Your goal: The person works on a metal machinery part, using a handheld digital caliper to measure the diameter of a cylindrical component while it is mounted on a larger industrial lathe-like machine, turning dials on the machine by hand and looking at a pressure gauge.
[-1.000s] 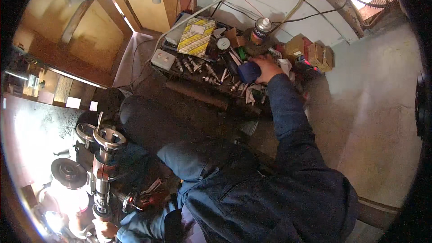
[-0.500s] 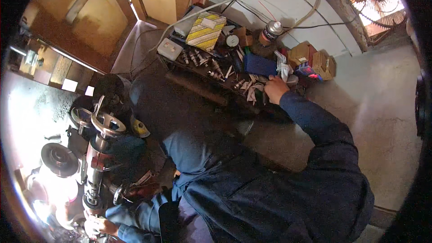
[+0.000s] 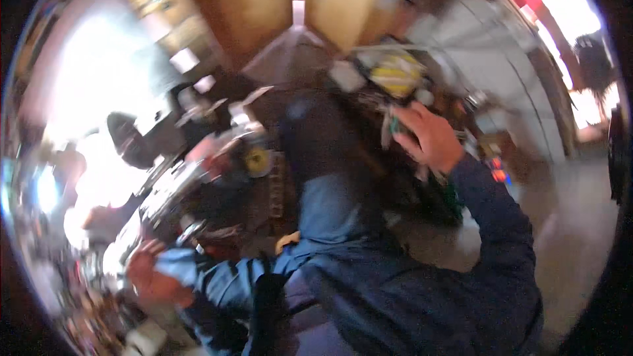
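My right hand point(image 3: 432, 137) is raised over the tool shelf at the right, its fingers closed on a small grey and green thing point(image 3: 394, 125). Blur hides exactly what kind of thing it is. Low on the left, my left hand point(image 3: 157, 275) is beside the near end of a metal machine point(image 3: 168, 188) that looks like a lathe. Its fingers are bent but smeared by motion, so whether they grip anything is unclear. Just beyond the right hand, a yellow-and-white striped box point(image 3: 397, 74) and a pale box point(image 3: 346, 76) sit on the shelf.
A spray can point(image 3: 476, 99) stands at the shelf's right side. Wooden panels point(image 3: 339, 6) rise at the back. Strong glare covers much of the left side, above a clutter of small blurred items. A yellow disc-like thing point(image 3: 258, 160) is near the machine.
My right hand has lifted from the loose parts on the shelf with a grey and green thing. My left hand has shifted up slightly. The whole view has swung left and blurred.
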Demonstrator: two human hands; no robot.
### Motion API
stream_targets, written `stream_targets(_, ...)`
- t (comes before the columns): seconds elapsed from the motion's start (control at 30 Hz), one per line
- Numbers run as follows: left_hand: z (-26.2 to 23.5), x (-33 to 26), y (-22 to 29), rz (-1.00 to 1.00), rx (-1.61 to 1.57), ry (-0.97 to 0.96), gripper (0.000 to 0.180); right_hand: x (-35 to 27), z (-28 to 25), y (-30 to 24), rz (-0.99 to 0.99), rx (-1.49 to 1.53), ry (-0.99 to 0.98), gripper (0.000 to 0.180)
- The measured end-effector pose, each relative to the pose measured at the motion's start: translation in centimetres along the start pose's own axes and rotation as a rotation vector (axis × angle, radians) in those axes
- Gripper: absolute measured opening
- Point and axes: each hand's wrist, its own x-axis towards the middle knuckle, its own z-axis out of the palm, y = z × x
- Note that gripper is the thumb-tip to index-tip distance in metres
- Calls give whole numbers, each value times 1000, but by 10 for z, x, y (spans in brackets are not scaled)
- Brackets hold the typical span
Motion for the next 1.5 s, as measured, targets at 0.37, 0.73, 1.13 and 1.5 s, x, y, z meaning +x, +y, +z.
stream_targets(0.37,55,8,93,-96,-235,-922,20,80,14,-212,-711,133,-27,65)
stream_targets(0.73,-4,26,39,-212,-305,-1105,33,106,42,-295,-897,59,-282,82)
stream_targets(1.13,-45,46,-8,-317,-405,-1084,26,132,67,-338,-880,-9,-138,73)
stream_targets(1.5,-189,145,-102,114,564,230,21,117,56,-261,-155,258,354,40)
